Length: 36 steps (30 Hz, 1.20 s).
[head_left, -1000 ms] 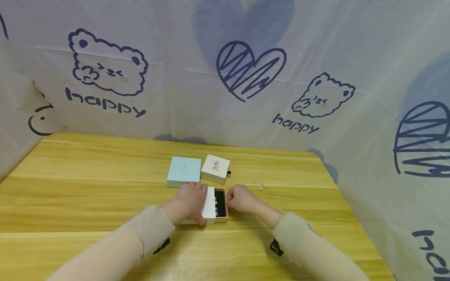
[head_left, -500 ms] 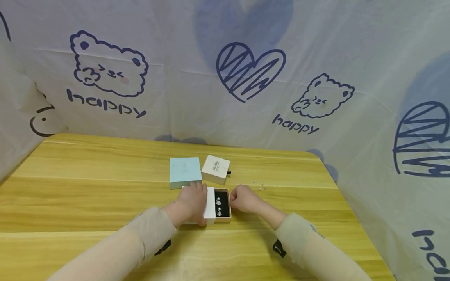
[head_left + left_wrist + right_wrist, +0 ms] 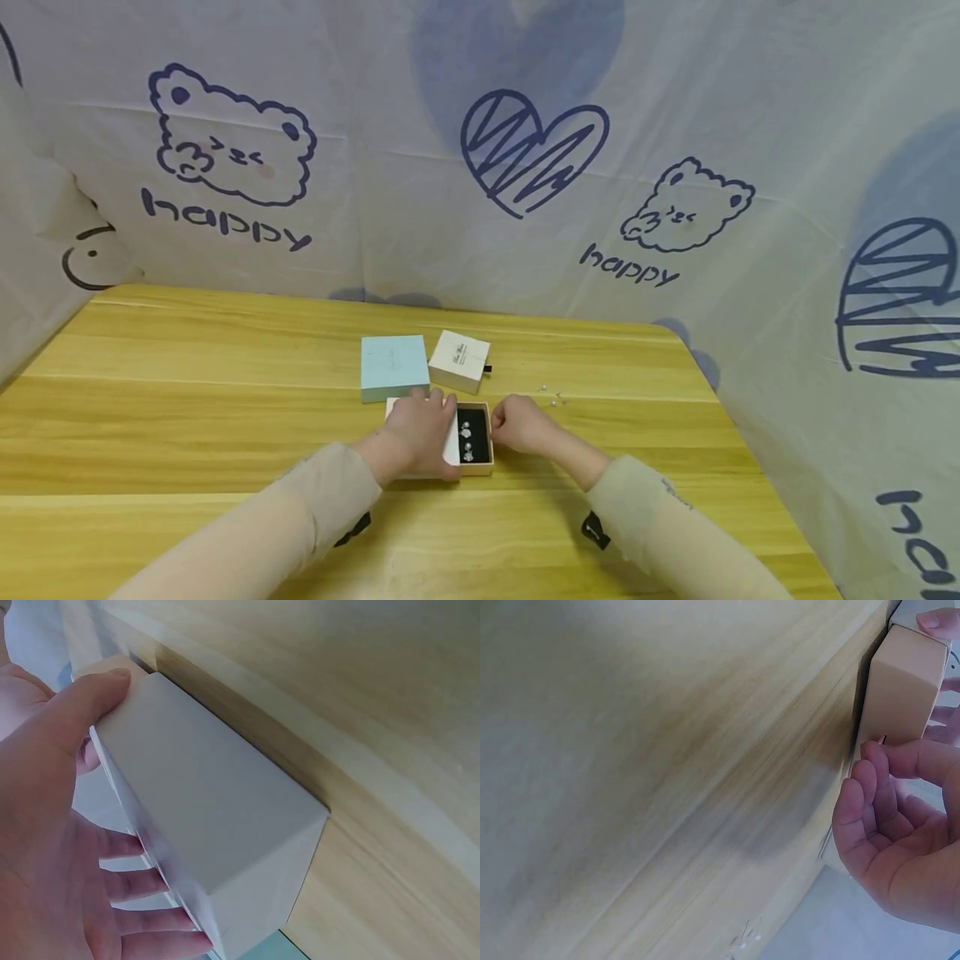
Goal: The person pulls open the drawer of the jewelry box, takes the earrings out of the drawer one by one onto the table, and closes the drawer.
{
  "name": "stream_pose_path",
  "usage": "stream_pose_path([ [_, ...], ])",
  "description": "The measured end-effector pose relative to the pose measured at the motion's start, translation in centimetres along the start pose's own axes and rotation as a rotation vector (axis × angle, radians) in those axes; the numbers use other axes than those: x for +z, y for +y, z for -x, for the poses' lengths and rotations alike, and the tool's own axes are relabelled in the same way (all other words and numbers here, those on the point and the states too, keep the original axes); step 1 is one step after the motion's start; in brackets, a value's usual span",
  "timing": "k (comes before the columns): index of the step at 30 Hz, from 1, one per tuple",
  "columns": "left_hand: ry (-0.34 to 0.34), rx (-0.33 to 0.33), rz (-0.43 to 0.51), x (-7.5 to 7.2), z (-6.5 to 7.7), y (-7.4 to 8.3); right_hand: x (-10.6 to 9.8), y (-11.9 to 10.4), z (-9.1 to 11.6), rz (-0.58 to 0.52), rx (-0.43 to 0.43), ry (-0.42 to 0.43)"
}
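A white sliding jewelry box (image 3: 202,780) lies on the table, its drawer (image 3: 906,682) partly drawn out to the right. In the drawer a black pad (image 3: 480,421) carries a pair of sparkly earrings (image 3: 467,452). My left hand (image 3: 418,433) spans the box's sleeve from above, thumb on the near side and fingers along the far side, and hides much of its top. At the drawer's outer end, my right hand (image 3: 522,423) pinches a small dark pull tab (image 3: 883,739) between thumb and index finger, the other fingers curled in.
Behind the left hand sits a light blue box (image 3: 393,367), with a smaller cream box (image 3: 460,361) bearing a black tab beside it. Several tiny pearl earrings (image 3: 553,403) lie loose right of them. A printed white cloth (image 3: 375,167) hangs behind the wooden table (image 3: 187,417).
The drawer has slid further right with my right hand, uncovering the pair of earrings. My left hand has since shifted slightly right along the sleeve.
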<state>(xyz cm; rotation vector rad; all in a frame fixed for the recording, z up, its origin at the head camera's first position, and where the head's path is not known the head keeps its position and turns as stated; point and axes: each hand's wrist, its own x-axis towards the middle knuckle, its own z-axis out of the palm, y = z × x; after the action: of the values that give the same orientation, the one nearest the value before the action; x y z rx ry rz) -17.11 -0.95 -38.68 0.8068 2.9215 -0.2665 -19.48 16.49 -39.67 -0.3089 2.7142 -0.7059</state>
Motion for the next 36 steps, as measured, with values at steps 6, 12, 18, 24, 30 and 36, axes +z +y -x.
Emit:
stream_pose_path([
  [6,-0.038,-0.003,-0.002,-0.2,-0.1,-0.2,0.0,0.1,0.1,0.006,-0.032,0.008],
  [12,-0.042,-0.001,-0.011,-0.2,-0.3,-0.5,-0.3,0.0,0.4,0.008,-0.04,0.012],
  [18,-0.057,-0.017,0.028,-0.2,-0.6,-0.3,-0.4,-0.3,0.4,0.075,-0.039,0.018],
  [24,-0.071,-0.034,0.044,-0.3,-0.7,-0.2,-1.0,-1.4,0.1,0.273,-0.126,0.178],
  [30,-0.083,-0.026,0.03,-0.2,-0.9,-0.1,-0.7,-1.9,0.0,0.342,-0.317,0.093],
  [36,-0.059,-0.026,0.045,-0.1,-0.8,-0.1,0.2,-1.8,-0.1,0.388,-0.38,0.101],
])
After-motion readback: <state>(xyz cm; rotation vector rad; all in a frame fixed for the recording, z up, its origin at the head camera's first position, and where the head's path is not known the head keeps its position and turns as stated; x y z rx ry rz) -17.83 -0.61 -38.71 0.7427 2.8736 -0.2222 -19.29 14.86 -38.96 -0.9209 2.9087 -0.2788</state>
